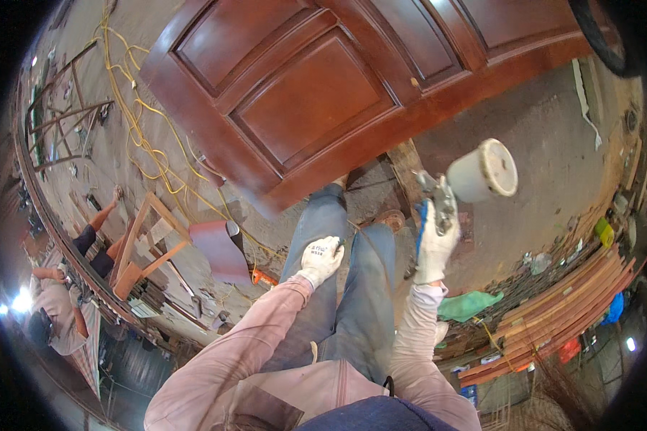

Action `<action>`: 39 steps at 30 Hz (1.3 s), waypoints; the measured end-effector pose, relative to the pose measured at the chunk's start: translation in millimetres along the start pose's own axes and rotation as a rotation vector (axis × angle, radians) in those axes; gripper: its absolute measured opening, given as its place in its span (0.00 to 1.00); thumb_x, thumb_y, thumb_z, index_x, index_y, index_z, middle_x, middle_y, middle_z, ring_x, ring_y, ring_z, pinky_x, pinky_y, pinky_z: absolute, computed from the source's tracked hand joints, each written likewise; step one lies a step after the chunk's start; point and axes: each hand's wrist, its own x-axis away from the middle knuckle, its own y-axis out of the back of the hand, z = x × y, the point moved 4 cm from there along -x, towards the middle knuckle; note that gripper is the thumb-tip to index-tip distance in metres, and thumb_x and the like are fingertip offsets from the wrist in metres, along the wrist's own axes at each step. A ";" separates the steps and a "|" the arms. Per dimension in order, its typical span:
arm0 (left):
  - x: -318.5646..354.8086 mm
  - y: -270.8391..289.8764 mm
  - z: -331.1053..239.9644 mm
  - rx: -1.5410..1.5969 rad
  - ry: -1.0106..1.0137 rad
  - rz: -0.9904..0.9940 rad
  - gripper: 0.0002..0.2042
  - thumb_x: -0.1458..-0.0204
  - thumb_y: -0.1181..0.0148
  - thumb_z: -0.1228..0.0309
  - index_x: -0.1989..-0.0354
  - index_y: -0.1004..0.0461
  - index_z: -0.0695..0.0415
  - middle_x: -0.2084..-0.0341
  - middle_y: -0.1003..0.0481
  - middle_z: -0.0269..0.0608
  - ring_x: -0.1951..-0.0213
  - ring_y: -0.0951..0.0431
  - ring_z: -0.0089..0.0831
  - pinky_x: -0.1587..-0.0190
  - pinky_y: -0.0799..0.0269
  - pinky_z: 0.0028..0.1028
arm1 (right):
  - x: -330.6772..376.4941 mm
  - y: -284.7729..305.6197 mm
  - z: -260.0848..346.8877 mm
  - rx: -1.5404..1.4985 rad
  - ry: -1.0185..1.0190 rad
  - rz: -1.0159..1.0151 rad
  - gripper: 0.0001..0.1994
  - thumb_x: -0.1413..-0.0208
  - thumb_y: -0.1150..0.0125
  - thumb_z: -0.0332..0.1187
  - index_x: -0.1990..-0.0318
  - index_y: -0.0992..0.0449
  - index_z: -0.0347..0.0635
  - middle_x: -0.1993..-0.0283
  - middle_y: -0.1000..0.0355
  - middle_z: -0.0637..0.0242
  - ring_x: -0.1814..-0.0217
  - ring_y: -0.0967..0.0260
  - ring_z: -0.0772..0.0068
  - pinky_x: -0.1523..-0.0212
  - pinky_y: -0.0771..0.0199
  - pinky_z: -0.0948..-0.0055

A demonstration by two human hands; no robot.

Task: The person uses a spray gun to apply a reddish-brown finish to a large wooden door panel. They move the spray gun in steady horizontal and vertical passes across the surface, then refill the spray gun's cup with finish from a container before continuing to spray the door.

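My right hand point(438, 241), in a white glove with grey-stained fingers, is closed around what looks like a paint spray gun point(425, 181). A tilted white cup point(474, 174) with a stained lid is at the gun's upper right. Part of the grip shows blue; the fingers hide most of the gun's body. My left hand point(322, 258), also gloved, rests on my left thigh with its fingers curled in and nothing visible in it. In front of my knees lies a glossy red-brown panelled wooden door point(316, 93), its near edge beyond both hands.
Yellow hoses or cables point(140, 122) trail over the floor on the left, near a wooden frame point(151, 244) and a brown sheet point(221, 251). Another person point(61, 302) is at far left. Stacked boards point(553, 316) and a green cloth point(470, 306) are on the right.
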 end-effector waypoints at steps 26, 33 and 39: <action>-97.3 -10.6 -29.7 1.287 0.345 0.358 0.08 0.47 0.44 0.71 0.58 0.30 0.54 0.71 0.28 0.38 0.74 0.25 0.30 0.69 0.22 0.34 | 203.7 12.6 -195.2 0.473 0.284 0.048 0.28 0.46 0.38 0.30 0.38 0.37 0.39 0.64 0.28 0.57 0.67 0.29 0.53 0.70 0.29 0.59; -89.7 -19.5 -66.6 1.296 0.458 0.398 0.07 0.47 0.46 0.74 0.61 0.28 0.57 0.76 0.29 0.33 0.80 0.30 0.21 0.74 0.26 0.25 | 199.1 37.7 -200.0 0.419 0.264 -0.101 0.24 0.47 0.34 0.37 0.43 0.30 0.44 0.68 0.25 0.62 0.70 0.26 0.55 0.72 0.26 0.60; -80.8 -37.2 -50.6 1.139 0.317 0.481 0.06 0.43 0.50 0.77 0.63 0.25 0.59 0.72 0.25 0.36 0.71 0.24 0.26 0.64 0.24 0.26 | 212.0 71.2 -199.6 0.361 0.312 -0.185 0.23 0.50 0.30 0.39 0.47 0.27 0.45 0.67 0.23 0.63 0.69 0.24 0.57 0.72 0.26 0.62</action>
